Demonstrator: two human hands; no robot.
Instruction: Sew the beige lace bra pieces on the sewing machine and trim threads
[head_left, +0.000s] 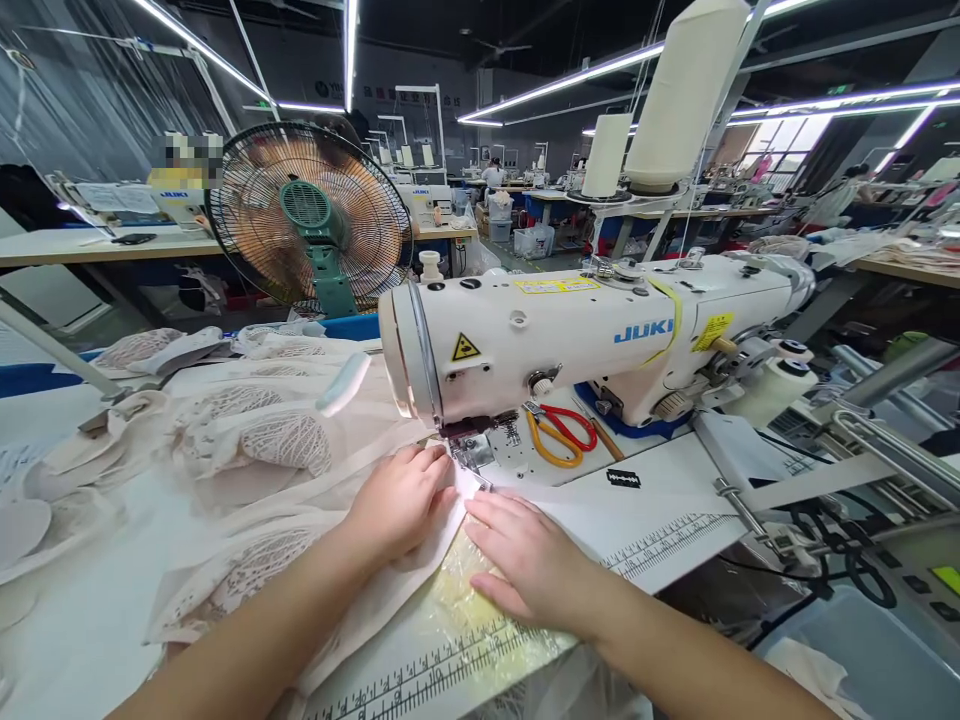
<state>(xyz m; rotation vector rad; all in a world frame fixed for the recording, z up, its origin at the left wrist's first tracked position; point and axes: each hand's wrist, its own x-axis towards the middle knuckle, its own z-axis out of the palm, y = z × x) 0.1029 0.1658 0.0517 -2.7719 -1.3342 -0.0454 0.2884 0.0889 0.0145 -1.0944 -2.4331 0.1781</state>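
Left hand (pixel 405 497): fingers bunched on cloth (pixel 375 600), pinch unclear | right hand (pixel 525 555): fingers flat, thumb apart | seemingly steadying cloth beside machine (pixel 510 340)

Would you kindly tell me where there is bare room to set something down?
A small patch of white tabletop looks bare right of the razor blade, between the blue machine base and the printed ruler; another lies left of the nearest lace fabric. It is crowded around the sewing head, with the left hand, right hand and red and orange tool handles.
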